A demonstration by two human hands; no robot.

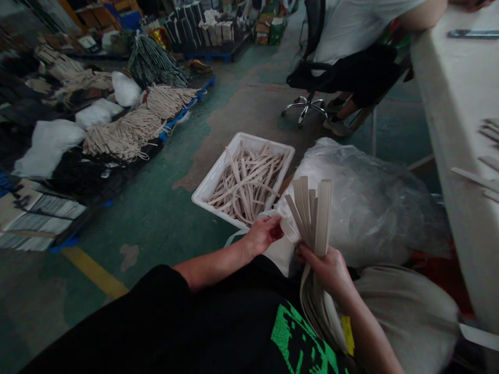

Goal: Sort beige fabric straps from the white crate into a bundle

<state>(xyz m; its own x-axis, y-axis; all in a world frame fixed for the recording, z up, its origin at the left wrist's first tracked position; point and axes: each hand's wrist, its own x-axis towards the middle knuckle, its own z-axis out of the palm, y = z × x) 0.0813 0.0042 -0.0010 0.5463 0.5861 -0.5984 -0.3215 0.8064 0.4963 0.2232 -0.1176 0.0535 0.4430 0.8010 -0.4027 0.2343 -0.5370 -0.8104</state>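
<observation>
My right hand [329,267] is closed around a bundle of flat beige strips [323,215]. Their upper ends fan out above my fist, and the lower lengths hang in a curve down to my lap. My left hand [265,235] pinches the end of one short strip [289,230], which leans out from the bundle's left side. Just beyond my left hand, a white plastic crate [199,191] on the floor holds a loose tangle of similar strips [247,182].
A large clear plastic bag [351,197] bulges right of the crate. A pale table [444,104] with strips [477,179] runs along the right. Another person [358,31] sits on a wheeled chair [307,78] ahead. Pallets with bundled strips [125,132] and white bags [50,148] stand left.
</observation>
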